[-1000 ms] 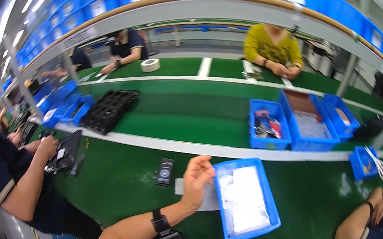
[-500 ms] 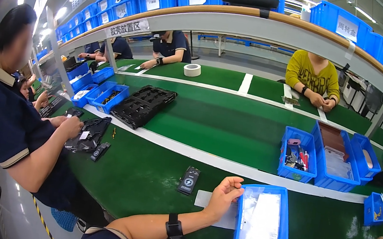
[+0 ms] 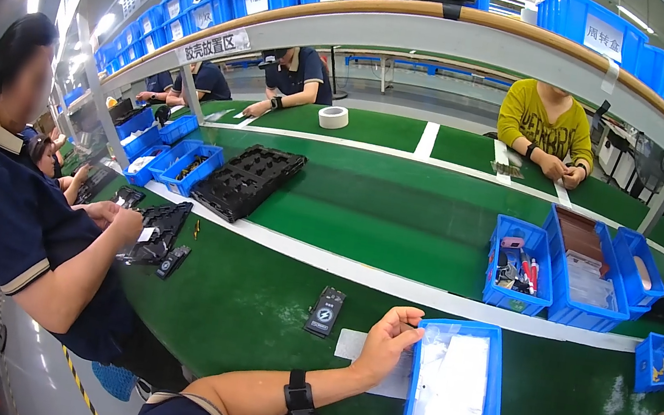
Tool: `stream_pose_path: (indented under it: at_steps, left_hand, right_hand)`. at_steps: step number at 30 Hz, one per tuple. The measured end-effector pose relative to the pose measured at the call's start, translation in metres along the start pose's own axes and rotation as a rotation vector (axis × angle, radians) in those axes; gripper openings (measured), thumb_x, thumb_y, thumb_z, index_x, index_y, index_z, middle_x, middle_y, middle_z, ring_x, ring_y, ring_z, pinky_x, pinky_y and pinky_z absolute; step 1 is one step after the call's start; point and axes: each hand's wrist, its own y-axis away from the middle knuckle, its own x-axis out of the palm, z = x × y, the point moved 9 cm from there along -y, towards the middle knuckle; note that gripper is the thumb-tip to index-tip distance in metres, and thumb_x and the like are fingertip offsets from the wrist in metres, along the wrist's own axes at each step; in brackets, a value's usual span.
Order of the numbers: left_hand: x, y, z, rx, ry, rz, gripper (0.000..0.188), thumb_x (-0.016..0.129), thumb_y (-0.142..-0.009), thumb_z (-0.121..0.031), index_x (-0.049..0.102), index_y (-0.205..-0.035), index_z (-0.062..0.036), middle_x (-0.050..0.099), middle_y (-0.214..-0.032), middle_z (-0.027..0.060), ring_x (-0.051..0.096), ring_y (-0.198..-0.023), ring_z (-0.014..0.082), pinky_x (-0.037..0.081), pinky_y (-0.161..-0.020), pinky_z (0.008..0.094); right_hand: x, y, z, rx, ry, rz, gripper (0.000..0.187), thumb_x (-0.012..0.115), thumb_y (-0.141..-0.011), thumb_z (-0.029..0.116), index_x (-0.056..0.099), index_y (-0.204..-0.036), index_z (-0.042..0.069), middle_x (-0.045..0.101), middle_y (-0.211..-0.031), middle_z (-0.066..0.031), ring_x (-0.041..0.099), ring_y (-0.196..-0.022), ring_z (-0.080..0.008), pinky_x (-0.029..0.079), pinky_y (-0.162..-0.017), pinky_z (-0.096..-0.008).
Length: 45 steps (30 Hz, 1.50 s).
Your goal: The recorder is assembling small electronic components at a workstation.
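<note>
A wide look from a person's head, down and across the green bench (image 3: 229, 321).
The camera is the left one of two worn side by side on the head. It points down and forward, past the white strip (image 3: 356, 273), to the person in yellow (image 3: 546, 128) on the far side, who looks small. The left forearm (image 3: 262, 390) comes in from the bottom edge, so the left hand (image 3: 388, 352) and blue tray (image 3: 496, 387) are quite close, low and right of the middle. A co-worker (image 3: 32, 206) looks big at the left. The round lens bends the shelf (image 3: 376, 27) like a bow and leaves black corners.
</note>
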Motion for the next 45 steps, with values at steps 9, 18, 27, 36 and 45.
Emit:
stream_pose_path:
  at_steps: [9, 18, 27, 36, 45]
  left_hand:
    - [0.0, 0.001, 0.0, 0.003, 0.003, 0.002, 0.024, 0.06, -0.082, -0.009, 0.053, -0.104, -0.0071, 0.052, -0.09, -0.003, 0.048, -0.077, 0.004, 0.038, -0.067, 0.0203]
    - [0.004, 0.001, -0.003, -0.01, -0.019, 0.004, 0.024, 0.057, -0.084, -0.006, 0.05, -0.107, -0.0021, 0.052, -0.092, 0.0003, 0.048, -0.076, 0.0049, 0.04, -0.07, 0.0198]
    - [0.005, 0.004, -0.004, -0.011, -0.012, 0.035, 0.024, 0.055, -0.085, -0.006, 0.05, -0.108, -0.0017, 0.053, -0.093, 0.0019, 0.05, -0.08, 0.0063, 0.042, -0.073, 0.0205]
    - [-0.006, 0.004, -0.006, 0.013, -0.114, -0.029, 0.025, 0.057, -0.083, -0.012, 0.052, -0.107, -0.0062, 0.055, -0.089, -0.0001, 0.051, -0.079, 0.0066, 0.041, -0.067, 0.0206]
    - [0.002, -0.002, 0.003, 0.013, -0.084, -0.002, 0.023, 0.054, -0.083, -0.01, 0.051, -0.105, -0.0043, 0.054, -0.088, -0.0001, 0.048, -0.073, 0.0049, 0.037, -0.063, 0.0185]
  right_hand:
    - [-0.028, -0.008, -0.027, 0.024, 0.177, -0.063, 0.03, 0.059, -0.077, 0.026, 0.057, -0.1, 0.007, 0.06, -0.086, -0.0108, 0.057, -0.081, -0.0233, 0.045, -0.073, -0.0298]
    - [-0.054, -0.006, -0.06, 0.066, 0.356, -0.109, 0.029, 0.058, -0.078, 0.027, 0.057, -0.1, 0.008, 0.059, -0.084, -0.01, 0.056, -0.082, -0.0231, 0.045, -0.074, -0.0297]
    - [-0.075, 0.0, -0.088, 0.116, 0.528, -0.156, 0.029, 0.056, -0.078, 0.028, 0.056, -0.099, 0.008, 0.059, -0.083, -0.0092, 0.055, -0.082, -0.0229, 0.044, -0.074, -0.0296]
    - [-0.115, 0.181, -0.186, 0.533, 0.72, -0.184, 0.029, 0.055, -0.078, 0.029, 0.055, -0.099, 0.009, 0.058, -0.082, -0.0084, 0.054, -0.083, -0.0227, 0.044, -0.074, -0.0294]
    - [-0.123, 0.312, -0.211, 0.782, 0.899, -0.153, 0.029, 0.053, -0.079, 0.03, 0.054, -0.098, 0.009, 0.058, -0.081, -0.0076, 0.053, -0.083, -0.0225, 0.043, -0.075, -0.0293]
